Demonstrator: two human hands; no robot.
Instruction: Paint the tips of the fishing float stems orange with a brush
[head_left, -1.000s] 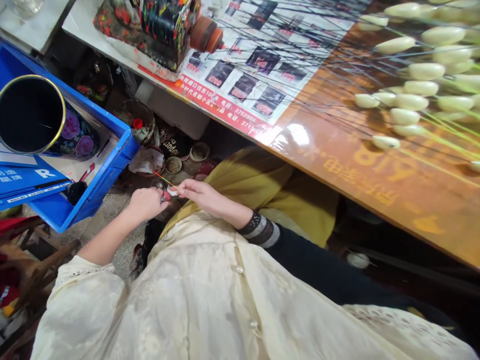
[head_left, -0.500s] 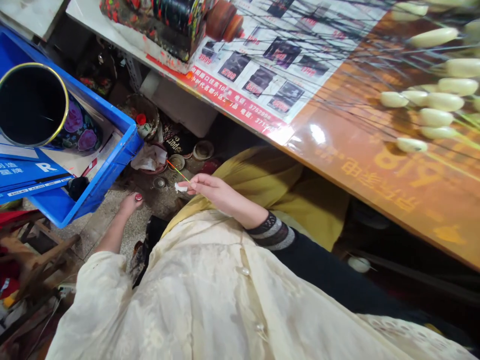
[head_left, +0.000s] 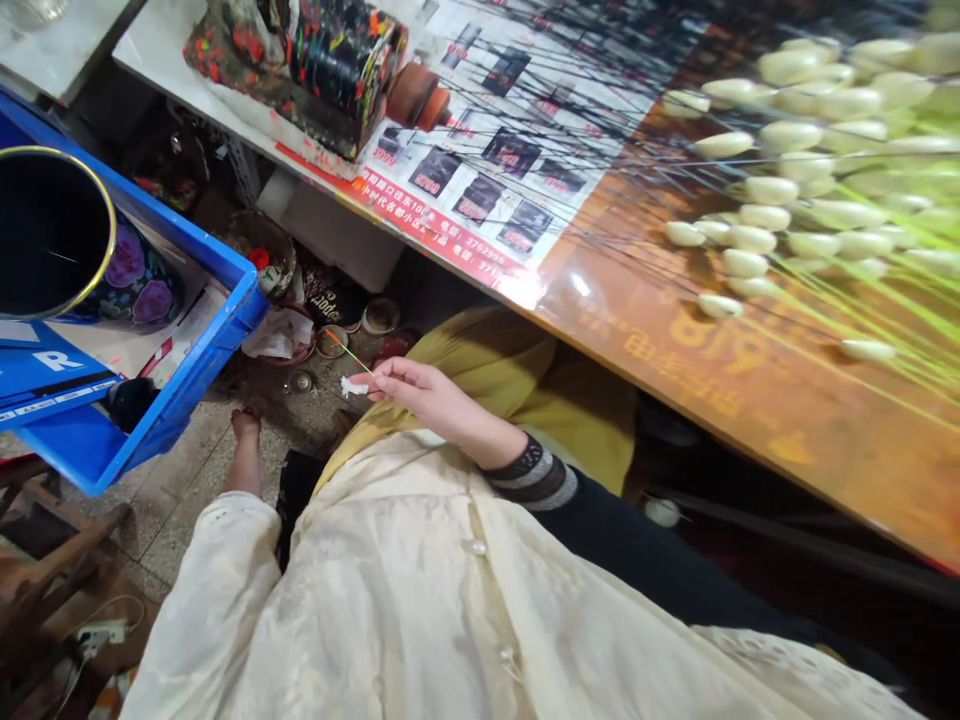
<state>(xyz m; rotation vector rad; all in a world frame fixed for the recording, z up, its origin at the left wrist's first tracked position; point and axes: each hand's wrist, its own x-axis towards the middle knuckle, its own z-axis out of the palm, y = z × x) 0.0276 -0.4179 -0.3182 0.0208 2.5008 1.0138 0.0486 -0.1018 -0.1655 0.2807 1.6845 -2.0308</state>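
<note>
- The table (head_left: 622, 300) is stretching from eleven to four o'clock around the centre of your view, its edge running above your lap and apart from both hands.
- The blue crate (head_left: 180, 388) is sitting at nine o'clock.
- A cluster of white oval pieces (head_left: 847, 213) is lying on the table at two o'clock, with thin dark stems pointing toward eleven.
- The paint-spotted machine (head_left: 330, 80) is standing on the table at eleven o'clock.
- The flowered cup (head_left: 146, 275) is standing in the crate, between nine and ten o'clock.
- Small bowls (head_left: 380, 316) are resting low at ten o'clock, beyond the stick's tip.
- Your right hand (head_left: 405, 385) is pinching the stick between thumb and fingertips, just off centre toward nine o'clock; a light, steady pinch is probably serving you best.
- Your left hand (head_left: 246, 422) is hanging low at half past eight, near the crate; you are showing too little of its fingers to tell whether they are spread or closed.
- The white scrap (head_left: 352, 386) is poking out from your right fingers toward nine o'clock; bunching it loosely is likely putting less strain on the stick.
- The thin stick (head_left: 348, 351) is slanting from that pinch toward ten o'clock; its slimness is suggesting it would bend under a hard squeeze.
</note>
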